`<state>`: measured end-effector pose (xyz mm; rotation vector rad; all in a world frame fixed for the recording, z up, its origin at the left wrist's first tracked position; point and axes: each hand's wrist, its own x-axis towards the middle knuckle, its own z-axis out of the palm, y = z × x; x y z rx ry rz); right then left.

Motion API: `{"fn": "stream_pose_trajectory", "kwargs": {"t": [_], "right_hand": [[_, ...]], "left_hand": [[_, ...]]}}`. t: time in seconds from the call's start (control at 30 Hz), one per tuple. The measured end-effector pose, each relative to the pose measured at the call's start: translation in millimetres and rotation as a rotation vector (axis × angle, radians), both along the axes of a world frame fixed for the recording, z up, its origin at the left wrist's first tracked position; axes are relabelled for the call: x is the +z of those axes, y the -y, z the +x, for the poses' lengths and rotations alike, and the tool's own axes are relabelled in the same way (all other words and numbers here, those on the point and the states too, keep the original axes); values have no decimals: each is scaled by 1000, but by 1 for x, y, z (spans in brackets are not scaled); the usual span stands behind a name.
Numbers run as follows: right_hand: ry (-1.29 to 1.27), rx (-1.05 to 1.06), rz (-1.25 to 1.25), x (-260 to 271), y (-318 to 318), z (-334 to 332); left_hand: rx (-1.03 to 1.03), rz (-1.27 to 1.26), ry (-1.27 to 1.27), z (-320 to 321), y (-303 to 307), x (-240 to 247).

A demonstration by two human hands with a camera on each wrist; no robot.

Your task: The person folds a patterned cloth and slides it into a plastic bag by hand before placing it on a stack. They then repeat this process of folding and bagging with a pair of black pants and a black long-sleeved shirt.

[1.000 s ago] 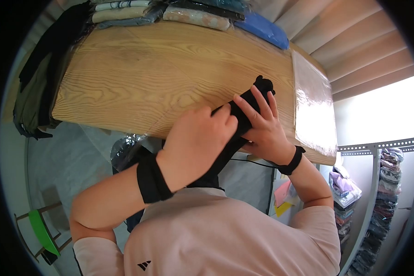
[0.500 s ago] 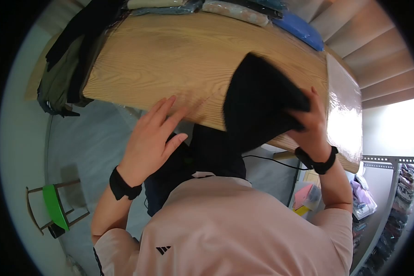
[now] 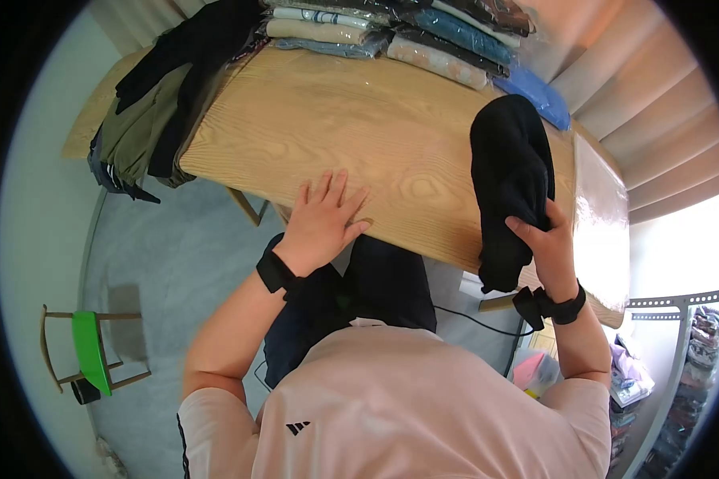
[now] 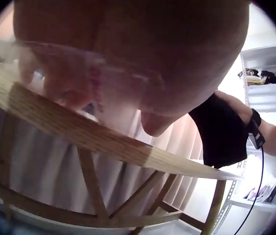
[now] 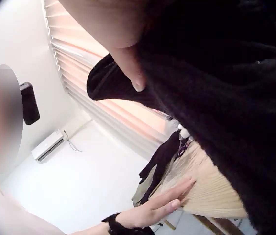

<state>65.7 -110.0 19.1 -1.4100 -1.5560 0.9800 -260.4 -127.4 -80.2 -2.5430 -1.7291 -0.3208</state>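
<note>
My right hand [image 3: 553, 246] holds a soft black cloth piece [image 3: 513, 160] over the right part of the wooden table [image 3: 335, 120]. Its thumb lies across the near face of the cloth, and the far end is rounded. In the right wrist view, dark fabric fills much of the picture, with a curved flap standing out past a fingertip. At the table's front edge, my left hand [image 3: 319, 227] rests with fingers straight and spread. Clear plastic film [image 4: 113, 98] with pink print shows at that hand in the left wrist view.
Folded clothes in clear bags [image 3: 439, 60] are stacked along the back of the table. Black and olive clothes [image 3: 144, 120] drape over its left end. A shiny plastic sheet [image 3: 603, 223] covers the right end. A green-seated chair [image 3: 92, 351] stands on the floor at left, shelving [image 3: 655, 303] at right.
Both hands were on the black cloth; the left has let go and come to the table's front edge. The right has turned the cloth and carried it rightward.
</note>
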Motion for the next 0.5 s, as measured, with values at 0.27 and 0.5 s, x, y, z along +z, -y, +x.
{"fn": "stream_pose_trajectory", "kwargs": {"t": [0.27, 0.5], "right_hand": [[-549, 2, -365, 18, -1, -1], [-663, 29, -585, 14, -5, -15]], "left_hand": [[151, -14, 90, 8, 22, 5], [171, 60, 193, -1, 9, -5]]}}
